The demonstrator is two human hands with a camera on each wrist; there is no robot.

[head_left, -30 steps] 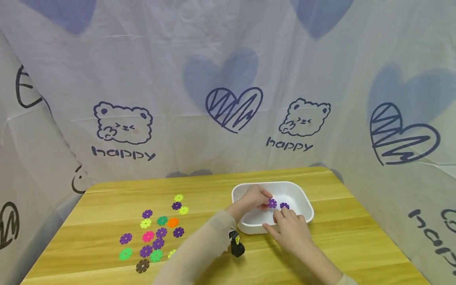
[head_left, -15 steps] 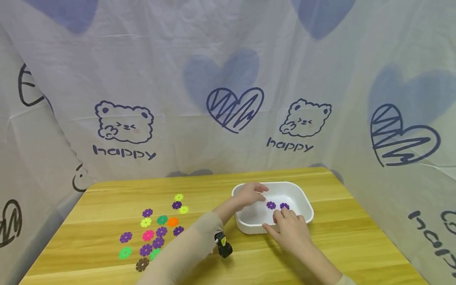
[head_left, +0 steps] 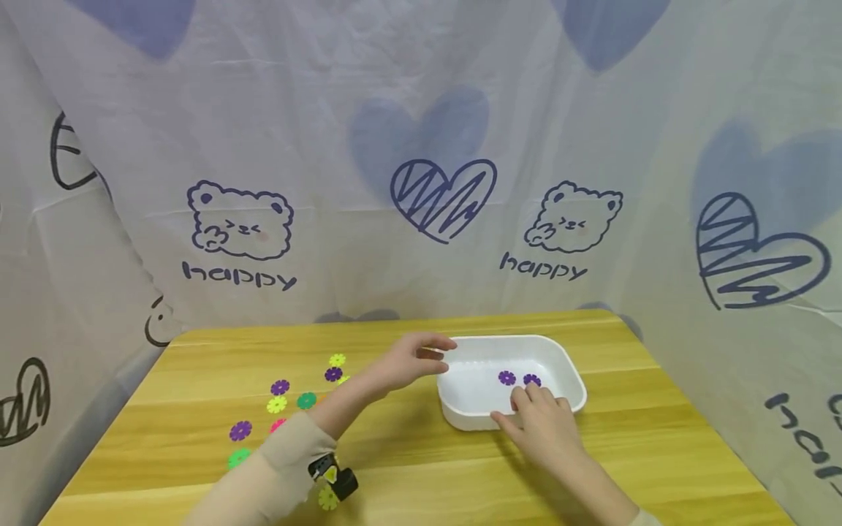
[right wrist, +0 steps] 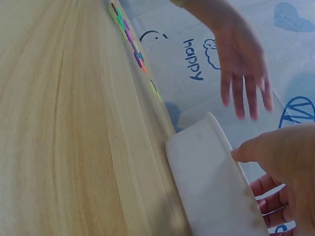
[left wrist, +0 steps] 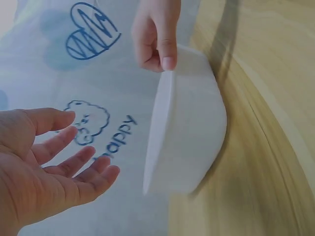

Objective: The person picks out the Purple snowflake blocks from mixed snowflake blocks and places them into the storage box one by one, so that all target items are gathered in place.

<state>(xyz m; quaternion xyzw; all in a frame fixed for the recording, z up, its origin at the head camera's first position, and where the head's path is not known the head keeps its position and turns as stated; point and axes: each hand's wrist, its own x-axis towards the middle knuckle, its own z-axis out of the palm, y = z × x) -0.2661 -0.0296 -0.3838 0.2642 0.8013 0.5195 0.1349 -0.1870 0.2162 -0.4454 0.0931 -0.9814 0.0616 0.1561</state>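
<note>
A white plastic box (head_left: pixel 470 421) stands on the table, with two purple notched plastic discs (head_left: pixel 506 378) lying inside. My right hand (head_left: pixel 547 431) holds its near rim: in the right wrist view the thumb (right wrist: pixel 246 150) lies on the outer wall and the fingers are on the inner side. My left hand (head_left: pixel 404 363) hovers by the box's left end, its fingers loosely spread and nothing in them, as the left wrist view also shows. Between the left palm (left wrist: pixel 44 182) and the box there is a gap.
Several loose notched discs, among them a purple one (head_left: pixel 240 430), a yellow one (head_left: pixel 277 404) and a green one (head_left: pixel 306 400), lie on the wooden table (head_left: pixel 421 475) at the left. My left sleeve (head_left: pixel 270 467) covers part of them. A printed cloth (head_left: pixel 342 256) hangs behind.
My left hand has let go of a purple disc in the box and moved left, out over the rim. The right hand has kept its place on the near rim.
</note>
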